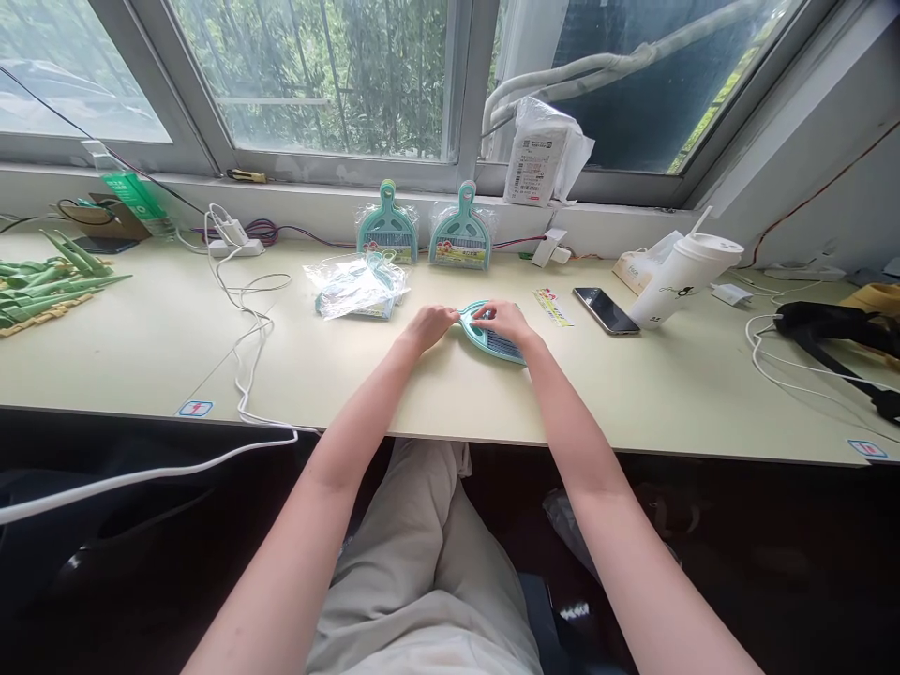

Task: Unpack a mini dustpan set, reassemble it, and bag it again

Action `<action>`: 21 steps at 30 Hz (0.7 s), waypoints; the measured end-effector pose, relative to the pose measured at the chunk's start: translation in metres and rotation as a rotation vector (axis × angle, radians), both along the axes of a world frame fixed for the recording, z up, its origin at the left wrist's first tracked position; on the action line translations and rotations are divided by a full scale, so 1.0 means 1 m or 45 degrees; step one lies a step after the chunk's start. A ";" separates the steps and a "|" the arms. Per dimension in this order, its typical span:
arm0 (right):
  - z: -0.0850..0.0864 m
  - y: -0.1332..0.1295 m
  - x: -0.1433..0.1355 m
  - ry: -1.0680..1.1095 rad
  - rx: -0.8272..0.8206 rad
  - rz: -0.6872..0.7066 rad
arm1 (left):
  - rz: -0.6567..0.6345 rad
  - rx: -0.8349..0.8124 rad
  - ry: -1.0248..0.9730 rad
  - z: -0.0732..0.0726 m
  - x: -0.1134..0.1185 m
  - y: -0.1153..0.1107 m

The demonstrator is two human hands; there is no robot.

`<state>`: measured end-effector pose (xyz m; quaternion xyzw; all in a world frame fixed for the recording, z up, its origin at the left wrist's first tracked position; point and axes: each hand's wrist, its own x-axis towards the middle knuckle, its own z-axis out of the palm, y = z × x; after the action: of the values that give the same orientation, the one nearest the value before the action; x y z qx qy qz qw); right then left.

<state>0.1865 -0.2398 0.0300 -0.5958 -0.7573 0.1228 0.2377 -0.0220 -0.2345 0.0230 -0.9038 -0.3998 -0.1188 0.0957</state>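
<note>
A small teal dustpan and brush set point(485, 349) lies on the pale table in front of me, its handle end toward the left. My left hand point(430, 326) is closed round the handle end. Over the upper part of the set, my right hand point(502, 321) has its thumb and fingers pinched together at the surface; whatever is between them is too small to make out. Part of the set is hidden under the right hand and wrist. A printed label card point(553, 307) lies just to the right. Left of my hands are more sets in clear plastic bags point(357, 284).
Two bagged dustpan sets point(387, 225) point(461, 230) lean against the sill. A phone point(606, 310), white cup point(685, 277) and tissue pack point(643, 270) stand right. White cables point(246, 375) cross the left side, near woven green leaves point(49, 286). A green-labelled bottle point(133, 194) leans behind.
</note>
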 end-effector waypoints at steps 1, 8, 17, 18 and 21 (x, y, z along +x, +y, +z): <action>0.000 0.000 0.000 0.002 -0.002 0.001 | 0.001 0.001 0.001 0.000 0.000 0.000; -0.005 0.005 0.003 0.035 0.010 0.034 | 0.033 -0.002 0.029 -0.001 0.001 0.003; -0.013 0.010 0.002 0.041 0.017 0.087 | 0.062 -0.018 -0.063 -0.003 0.000 0.002; -0.014 0.010 0.001 0.028 0.038 0.092 | 0.063 -0.016 -0.083 -0.004 0.000 0.001; -0.016 0.010 -0.002 0.049 0.063 0.088 | 0.051 -0.013 -0.173 -0.007 -0.002 0.001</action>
<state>0.1847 -0.2301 0.0144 -0.5606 -0.7756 0.1236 0.2624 -0.0240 -0.2335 0.0165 -0.8859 -0.4241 -0.1759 0.0663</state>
